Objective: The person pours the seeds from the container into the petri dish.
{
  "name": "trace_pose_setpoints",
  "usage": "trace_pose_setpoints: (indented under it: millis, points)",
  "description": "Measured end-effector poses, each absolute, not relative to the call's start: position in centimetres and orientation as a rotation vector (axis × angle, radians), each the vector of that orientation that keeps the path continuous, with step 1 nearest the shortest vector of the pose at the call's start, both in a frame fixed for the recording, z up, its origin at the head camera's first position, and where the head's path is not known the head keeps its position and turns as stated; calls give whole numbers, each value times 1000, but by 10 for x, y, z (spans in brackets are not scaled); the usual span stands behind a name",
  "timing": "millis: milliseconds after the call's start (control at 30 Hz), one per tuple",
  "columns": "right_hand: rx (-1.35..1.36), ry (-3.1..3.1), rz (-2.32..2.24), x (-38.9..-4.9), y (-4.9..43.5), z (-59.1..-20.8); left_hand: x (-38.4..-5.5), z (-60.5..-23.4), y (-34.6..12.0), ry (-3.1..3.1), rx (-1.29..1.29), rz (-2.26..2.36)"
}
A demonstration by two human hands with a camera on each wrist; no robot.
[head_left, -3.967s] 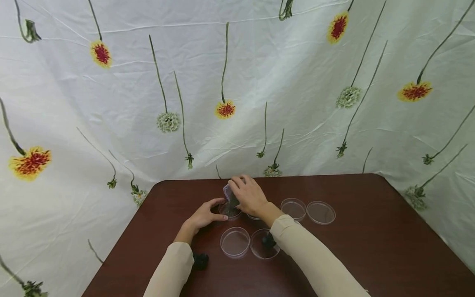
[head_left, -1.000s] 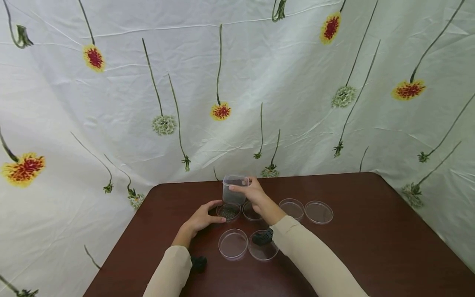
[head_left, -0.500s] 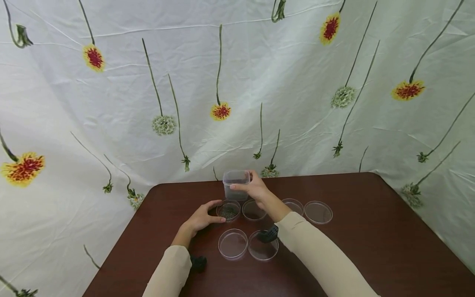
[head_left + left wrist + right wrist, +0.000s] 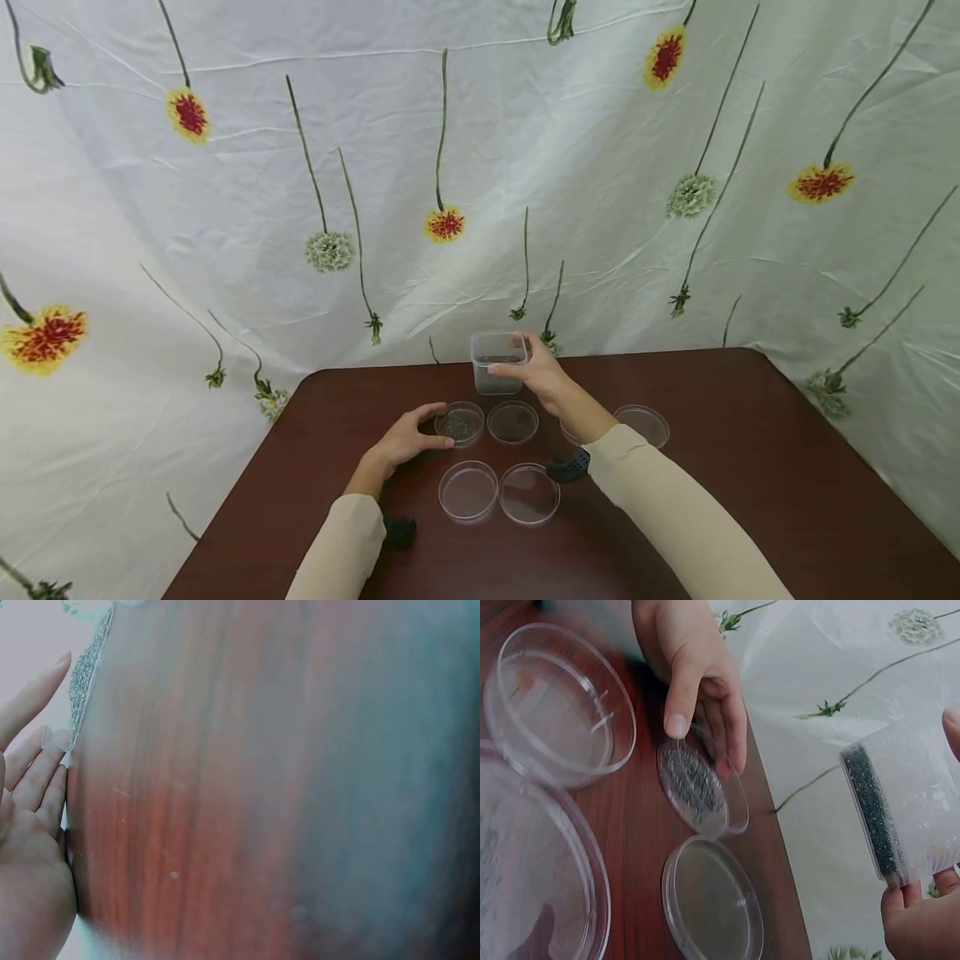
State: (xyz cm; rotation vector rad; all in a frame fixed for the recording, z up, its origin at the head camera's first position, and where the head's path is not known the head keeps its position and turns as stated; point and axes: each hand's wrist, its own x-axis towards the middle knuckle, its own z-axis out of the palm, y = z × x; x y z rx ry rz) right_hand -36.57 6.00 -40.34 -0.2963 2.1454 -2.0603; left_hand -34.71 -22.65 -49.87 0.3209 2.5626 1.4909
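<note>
My left hand [image 4: 406, 438] holds a clear petri dish [image 4: 460, 427] at its left side, thumb at the near rim and fingers round the far side. Dark grey granules [image 4: 692, 780] cover the dish's bottom. Higher up, near the table's back edge, my right hand [image 4: 546, 379] grips a clear plastic tub [image 4: 489, 383] by its right side. The tub is upright in the head view, with a layer of the same dark granules [image 4: 871, 810] at its base. Just right of the filled dish stands another petri dish [image 4: 513, 423], with no granules showing in it.
Two petri dishes [image 4: 468, 492] [image 4: 529, 495] stand side by side in front. Farther right are two more, one dish [image 4: 642, 426] partly behind the right sleeve [image 4: 637, 467]. The brown table [image 4: 750, 467] ends at a white flowered cloth [image 4: 480, 150].
My right hand has tipped the tub back upright from over the left dish, then moved it right and away. Granules now lie in that dish. My left hand has stayed at it.
</note>
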Motion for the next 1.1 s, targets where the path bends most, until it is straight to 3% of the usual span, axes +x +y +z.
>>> trace_pose_setpoints:
  millis: [1100]
  points:
    - [-291, 2194, -2090, -357, 183, -416, -346, -495, -228, 2559, 338, 1466]
